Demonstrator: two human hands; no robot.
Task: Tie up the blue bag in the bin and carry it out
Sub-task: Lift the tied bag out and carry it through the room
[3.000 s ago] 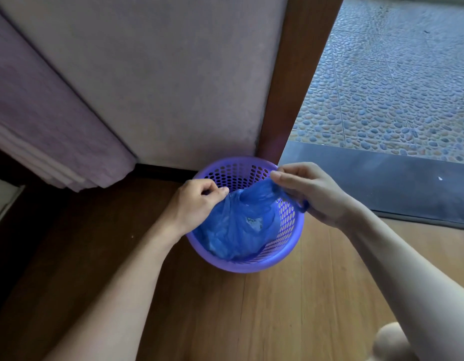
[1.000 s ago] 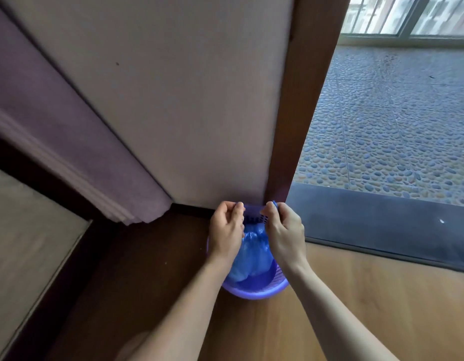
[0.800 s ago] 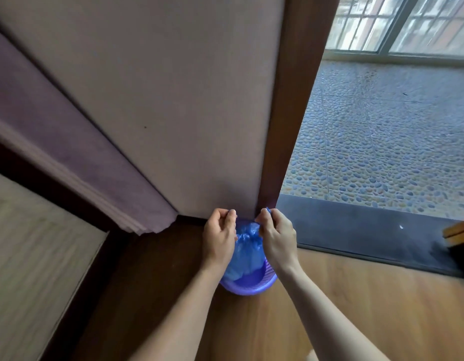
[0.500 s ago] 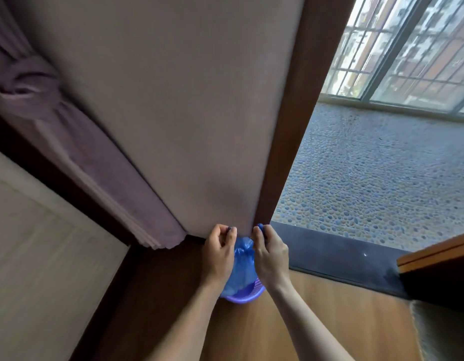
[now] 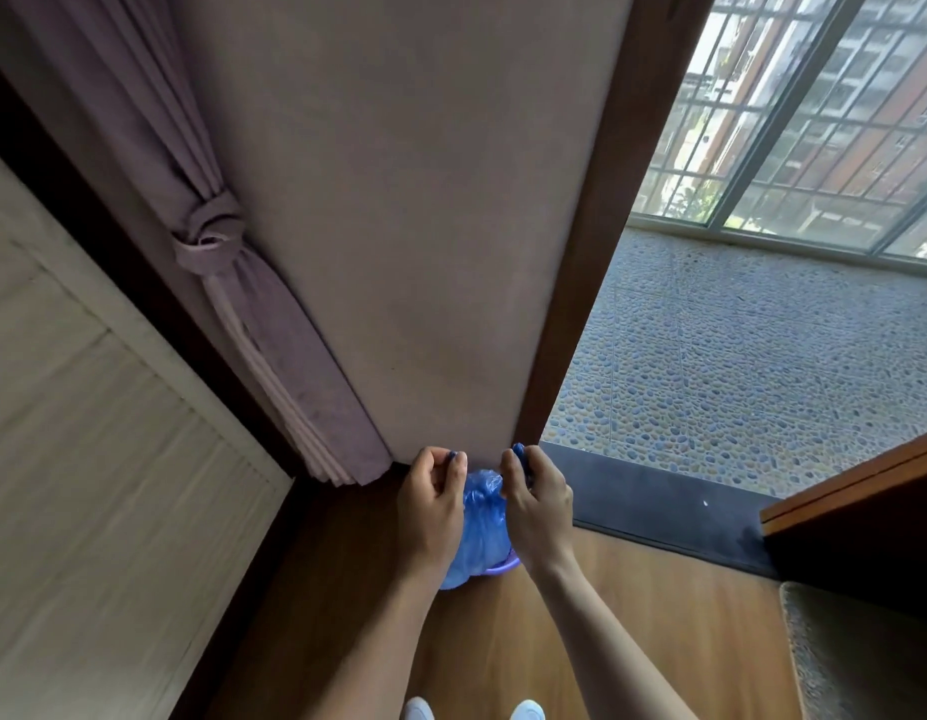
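Observation:
The blue bag hangs gathered between my two hands, its top bunched into a neck. My left hand pinches one end of the bag's top on the left. My right hand pinches the other end on the right, a bit of blue plastic showing above its fingers. Under the bag only a sliver of the purple bin shows on the wooden floor; the rest is hidden by the bag and my hands.
A wall panel with a brown door frame stands right behind the bin. A tied purple curtain hangs left. Pebble-tiled floor and a dark threshold lie right. A wooden furniture edge juts in.
The view has risen and pulled away from the bin. The bag's open top has been gathered into a neck, and my hands have come close together, each holding one end.

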